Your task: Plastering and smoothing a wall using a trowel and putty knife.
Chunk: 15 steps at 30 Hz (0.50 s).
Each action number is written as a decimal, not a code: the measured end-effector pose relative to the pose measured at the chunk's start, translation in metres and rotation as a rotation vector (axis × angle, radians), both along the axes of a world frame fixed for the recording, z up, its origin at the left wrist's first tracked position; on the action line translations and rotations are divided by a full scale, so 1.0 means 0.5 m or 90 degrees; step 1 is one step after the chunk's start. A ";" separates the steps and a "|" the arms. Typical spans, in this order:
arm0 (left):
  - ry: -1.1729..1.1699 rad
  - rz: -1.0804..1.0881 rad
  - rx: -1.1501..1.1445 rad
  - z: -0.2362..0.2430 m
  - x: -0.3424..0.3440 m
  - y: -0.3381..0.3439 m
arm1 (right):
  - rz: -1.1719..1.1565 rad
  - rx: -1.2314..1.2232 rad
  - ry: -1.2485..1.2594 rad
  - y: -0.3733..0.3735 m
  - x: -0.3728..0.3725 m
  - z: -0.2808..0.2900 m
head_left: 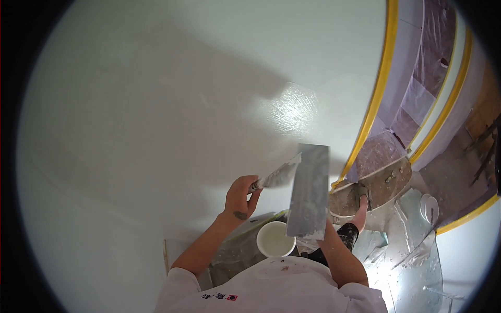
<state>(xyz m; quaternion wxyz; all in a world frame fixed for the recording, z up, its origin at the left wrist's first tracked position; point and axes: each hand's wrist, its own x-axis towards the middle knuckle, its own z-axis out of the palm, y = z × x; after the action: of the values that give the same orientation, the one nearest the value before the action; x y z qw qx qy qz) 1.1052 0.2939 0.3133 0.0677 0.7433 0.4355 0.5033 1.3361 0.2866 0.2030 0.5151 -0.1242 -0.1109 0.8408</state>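
Observation:
My left hand (pixel 243 197) is closed round the handle of a putty knife (pixel 282 173), whose blade is smeared with white compound. The knife's tip meets the near edge of a plastering trowel (pixel 309 190), a long grey flat blade with a little white residue at its lower end. My right hand (pixel 326 232) holds this trowel from behind; the blade hides most of its fingers. Beyond both tools spreads a pale wall (pixel 209 104) with a wet, glossy patch under a bright reflection. Below the tools stands a white bucket (pixel 276 239) with whitish contents.
Yellow tape (pixel 383 68) edges the wall beside an opening hung with clear plastic sheeting (pixel 436 36). My lower leg (pixel 361 213) reaches down to a stained board (pixel 389 182). Another white bucket (pixel 429 208) stands on the plastic-covered floor to the right.

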 end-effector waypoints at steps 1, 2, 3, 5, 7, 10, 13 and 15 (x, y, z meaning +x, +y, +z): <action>0.084 -0.008 0.070 -0.008 0.005 0.002 | 0.080 0.036 0.169 0.005 -0.025 -0.011; 0.144 -0.010 0.143 -0.017 0.007 0.004 | 0.061 0.002 0.131 0.008 -0.044 -0.018; 0.171 -0.017 0.143 -0.027 0.013 0.005 | 0.068 0.035 0.059 0.007 -0.061 -0.024; 0.264 -0.016 0.276 -0.042 0.009 0.010 | 0.101 0.048 0.020 0.007 -0.077 -0.029; 0.308 0.002 0.280 -0.050 -0.010 0.015 | 0.103 0.032 0.050 0.005 -0.069 -0.031; 0.385 0.024 0.261 -0.051 -0.052 0.008 | 0.088 0.027 0.034 0.002 -0.024 -0.046; 0.291 0.030 0.096 -0.042 -0.067 -0.009 | 0.084 0.027 -0.002 -0.001 0.020 -0.073; 0.018 -0.127 -0.153 -0.042 -0.045 -0.026 | 0.090 0.024 -0.016 -0.003 0.034 -0.090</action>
<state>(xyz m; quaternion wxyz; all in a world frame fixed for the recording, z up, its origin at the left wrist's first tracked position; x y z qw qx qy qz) 1.0828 0.2809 0.2924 0.1997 0.7767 0.4173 0.4275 1.3530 0.2850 0.1579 0.4554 -0.1165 -0.1418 0.8711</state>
